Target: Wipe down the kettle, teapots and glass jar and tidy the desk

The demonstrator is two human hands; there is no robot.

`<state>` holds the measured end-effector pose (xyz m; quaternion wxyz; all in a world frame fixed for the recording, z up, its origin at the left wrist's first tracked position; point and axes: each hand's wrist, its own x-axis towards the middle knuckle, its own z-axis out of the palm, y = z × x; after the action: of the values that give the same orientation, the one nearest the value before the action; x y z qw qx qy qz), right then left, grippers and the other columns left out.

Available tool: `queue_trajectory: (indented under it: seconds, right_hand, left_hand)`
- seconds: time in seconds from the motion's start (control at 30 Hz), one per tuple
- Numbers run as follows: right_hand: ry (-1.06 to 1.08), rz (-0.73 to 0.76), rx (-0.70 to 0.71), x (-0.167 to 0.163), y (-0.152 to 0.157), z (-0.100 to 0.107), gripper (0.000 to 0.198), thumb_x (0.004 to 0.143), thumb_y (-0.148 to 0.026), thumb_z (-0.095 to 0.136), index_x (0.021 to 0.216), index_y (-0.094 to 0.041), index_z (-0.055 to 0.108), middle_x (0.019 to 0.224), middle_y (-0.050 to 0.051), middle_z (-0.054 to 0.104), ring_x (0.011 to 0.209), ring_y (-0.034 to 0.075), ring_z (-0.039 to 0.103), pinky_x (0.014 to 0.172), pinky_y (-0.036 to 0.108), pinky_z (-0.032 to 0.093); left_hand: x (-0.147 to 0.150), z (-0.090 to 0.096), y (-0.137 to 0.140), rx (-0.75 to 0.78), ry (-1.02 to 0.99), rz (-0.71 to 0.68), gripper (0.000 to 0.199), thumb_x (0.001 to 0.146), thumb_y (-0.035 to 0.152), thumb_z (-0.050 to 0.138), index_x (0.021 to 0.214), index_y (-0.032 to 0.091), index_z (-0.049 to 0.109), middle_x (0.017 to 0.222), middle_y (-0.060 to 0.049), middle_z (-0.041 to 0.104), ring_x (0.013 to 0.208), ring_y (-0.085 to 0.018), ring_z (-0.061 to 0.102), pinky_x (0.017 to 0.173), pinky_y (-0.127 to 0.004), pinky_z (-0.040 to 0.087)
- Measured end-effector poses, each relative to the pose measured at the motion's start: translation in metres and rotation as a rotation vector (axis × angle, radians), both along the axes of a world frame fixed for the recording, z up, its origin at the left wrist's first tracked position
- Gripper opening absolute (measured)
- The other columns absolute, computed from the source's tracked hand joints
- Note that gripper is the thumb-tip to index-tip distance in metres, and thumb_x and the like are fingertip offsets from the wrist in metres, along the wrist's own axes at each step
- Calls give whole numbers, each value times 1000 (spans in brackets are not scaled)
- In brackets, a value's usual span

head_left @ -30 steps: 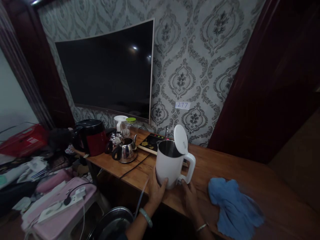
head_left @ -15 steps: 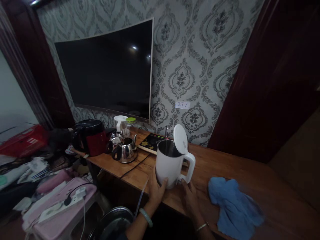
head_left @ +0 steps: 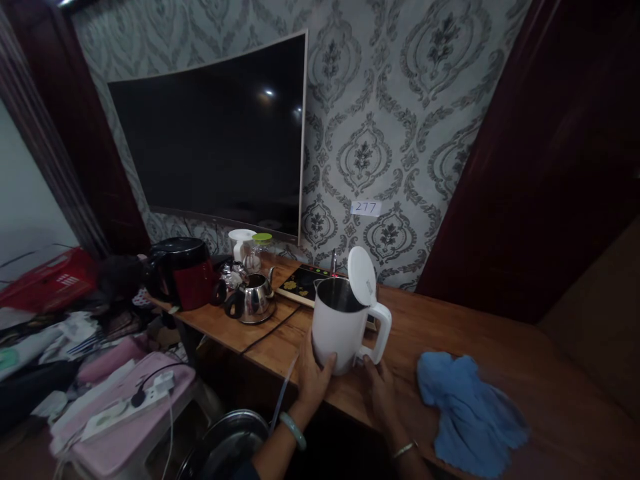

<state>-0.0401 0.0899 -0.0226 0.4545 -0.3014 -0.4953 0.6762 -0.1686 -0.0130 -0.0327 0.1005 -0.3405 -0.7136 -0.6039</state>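
On the wooden surface [head_left: 440,327] I count one white kettle [head_left: 337,337], near the front edge in the middle, with one lid [head_left: 361,275] raised; taking this kettle as the centre, there is one blue cloth [head_left: 465,407] at 4 o'clock, and between 9 and 10 o'clock one steel teapot [head_left: 256,298] and, farther away, one red-and-black kettle [head_left: 193,277]. Toward 10 o'clock stands one jar [head_left: 263,252] with a green cap, and between 12 and 1 o'clock one label [head_left: 366,208], marked 277, is on the wall. The black hot plate [head_left: 300,283] is partly hidden behind the white kettle; the basin [head_left: 239,415], near 8 o'clock, is cut off by the lower border. The inner bottom of the white kettle is not visible, and I cannot tell if its base touches the surface. The grip of the left hand [head_left: 314,380] is closed around its body, thumb in front. The right hand [head_left: 383,390] touches the lower end of the handle [head_left: 384,330] with its fingertips; how far this grip is closed, I cannot tell.
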Motion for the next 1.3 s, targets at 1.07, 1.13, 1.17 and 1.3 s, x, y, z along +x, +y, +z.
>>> queue_trajectory:
  seconds: [1.07,1.13,1.17,1.3]
  right_hand:
    - [-39,-30,19,3,-4,15,56,60,-66,84,91,-20,78,98,8,80,100,30,70,92,42,54]
    - [-39,-25,13,3,-4,15,56,59,-66,84,91,-21,79,97,7,80,98,30,70,90,42,54]
    - [-38,-21,15,3,-4,15,55,60,-66,84,91,-21,79,97,7,80,98,30,70,90,42,55]
    - [-36,-29,26,3,-4,15,56,60,-66,84,91,-20,79,97,8,80,98,30,70,91,42,54]
  left_hand:
    - [0,0,0,4,-38,-29,78,88,55,61,151,14,42,149,-21,54,140,-34,51,116,-56,41]
    - [0,1,0,0,-41,-22,78,87,55,62,151,15,42,149,-20,54,139,-35,51,116,-57,41]
    - [0,1,0,-4,-43,-20,78,87,55,62,151,15,42,149,-20,54,139,-35,51,116,-57,41]
    - [0,2,0,-13,-34,-24,79,87,57,61,151,14,42,150,-22,53,140,-35,51,116,-56,41]
